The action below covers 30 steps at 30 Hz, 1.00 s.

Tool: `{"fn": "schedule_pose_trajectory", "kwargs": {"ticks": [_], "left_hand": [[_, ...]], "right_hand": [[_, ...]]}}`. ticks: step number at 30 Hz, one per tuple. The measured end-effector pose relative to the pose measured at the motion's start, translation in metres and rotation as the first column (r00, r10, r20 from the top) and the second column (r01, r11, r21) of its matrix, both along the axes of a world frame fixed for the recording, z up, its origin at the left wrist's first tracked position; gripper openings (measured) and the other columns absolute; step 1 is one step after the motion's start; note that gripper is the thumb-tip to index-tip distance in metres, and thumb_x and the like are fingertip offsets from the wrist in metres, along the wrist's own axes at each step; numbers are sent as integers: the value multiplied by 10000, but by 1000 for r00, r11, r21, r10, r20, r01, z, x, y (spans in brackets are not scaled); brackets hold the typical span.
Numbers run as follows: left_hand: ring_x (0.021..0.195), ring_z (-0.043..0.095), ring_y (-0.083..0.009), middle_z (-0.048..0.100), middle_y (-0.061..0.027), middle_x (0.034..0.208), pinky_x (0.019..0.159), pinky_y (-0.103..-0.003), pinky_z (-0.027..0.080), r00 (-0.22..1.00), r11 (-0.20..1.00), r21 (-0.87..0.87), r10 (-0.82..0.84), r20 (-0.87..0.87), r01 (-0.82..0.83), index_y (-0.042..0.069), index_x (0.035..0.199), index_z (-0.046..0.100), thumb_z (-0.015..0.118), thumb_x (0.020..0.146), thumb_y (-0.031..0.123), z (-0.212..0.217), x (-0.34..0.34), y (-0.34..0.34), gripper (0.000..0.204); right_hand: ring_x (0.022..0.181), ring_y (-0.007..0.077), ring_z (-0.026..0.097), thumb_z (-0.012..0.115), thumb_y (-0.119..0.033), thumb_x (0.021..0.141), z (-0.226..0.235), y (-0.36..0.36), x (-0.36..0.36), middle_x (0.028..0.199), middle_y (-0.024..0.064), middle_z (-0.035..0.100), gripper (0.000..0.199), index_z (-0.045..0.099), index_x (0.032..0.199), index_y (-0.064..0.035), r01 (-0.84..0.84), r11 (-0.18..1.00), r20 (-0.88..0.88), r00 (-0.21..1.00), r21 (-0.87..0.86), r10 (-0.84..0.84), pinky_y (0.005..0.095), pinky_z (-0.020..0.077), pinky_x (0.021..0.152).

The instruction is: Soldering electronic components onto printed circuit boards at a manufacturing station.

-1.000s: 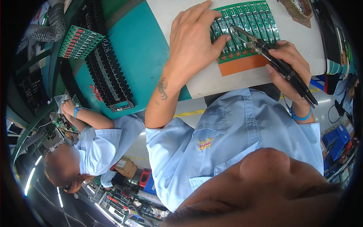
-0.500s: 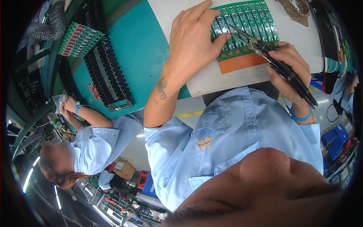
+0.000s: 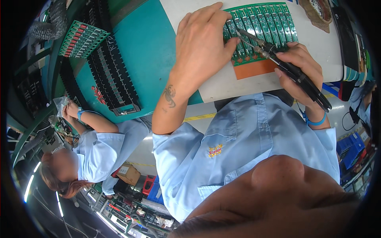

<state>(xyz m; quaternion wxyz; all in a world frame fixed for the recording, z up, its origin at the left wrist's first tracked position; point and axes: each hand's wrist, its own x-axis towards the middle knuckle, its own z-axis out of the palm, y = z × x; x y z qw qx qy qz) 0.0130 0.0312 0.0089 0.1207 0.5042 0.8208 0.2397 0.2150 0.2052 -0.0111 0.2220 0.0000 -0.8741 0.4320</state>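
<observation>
My right hand (image 3: 299,65) is closed around a black soldering iron (image 3: 295,70) with a thin metal tube beside its tip. The iron slants up to the left, its tip over the left part of a green circuit board panel (image 3: 274,23). Several long narrow boards sit side by side in this panel. My left hand (image 3: 204,43) lies at the panel's left edge, thumb apart from the bent fingers, thumb end close to the iron's tip. Some left fingertips are hidden. An orange-brown sheet (image 3: 254,69) shows under the panel's near edge.
A brown container with shiny bits (image 3: 317,12) stands at the far right. Left are a teal mat (image 3: 151,51), black slotted racks (image 3: 113,79), another green board panel with red parts (image 3: 83,39) and small red pieces (image 3: 98,95). A co-worker (image 3: 103,146) handles a clear bag farther left.
The iron's tip has shifted a little left across the panel. The panel and table appear slightly farther right in the view. My left hand keeps its place at the panel's edge.
</observation>
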Motion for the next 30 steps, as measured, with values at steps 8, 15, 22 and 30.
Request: {"fn": "schedule_pose_trajectory", "kwargs": {"ticks": [8,15,22,30], "left_hand": [[1294,549,-398,588,-249,1413,1132,-484,390,1000,1000,-6,1,8,-1,-31,1161,622,780,801,138,-1,0,0,428],[1292,549,-399,584,-247,1419,1127,-487,394,1000,1000,-13,3,17,-3,-25,1154,622,780,801,139,0,0,0,420],[1291,550,-399,581,-251,1421,1122,-482,396,1000,1000,-3,4,11,-4,-30,1160,620,779,807,143,1,0,0,425],[1289,553,-399,579,-267,1416,1123,-480,396,1000,1000,6,-5,-2,5,-37,1169,617,783,810,143,1,1,1,435]], "right_hand": [[839,288,669,762,59,690,2,1,1,891,138,709,406,729,1094,23,1,999,41,999,-33,0,422,496,926],[847,294,669,764,49,693,2,2,1,898,140,709,403,730,1094,16,-15,1000,12,1000,9,15,416,494,931],[847,292,670,770,47,696,3,1,2,908,145,710,403,727,1096,23,-16,1000,22,1000,-1,16,427,497,927],[839,275,668,764,60,704,0,2,1,891,140,690,404,708,1103,31,5,1000,43,999,-22,-4,448,489,946]]}}
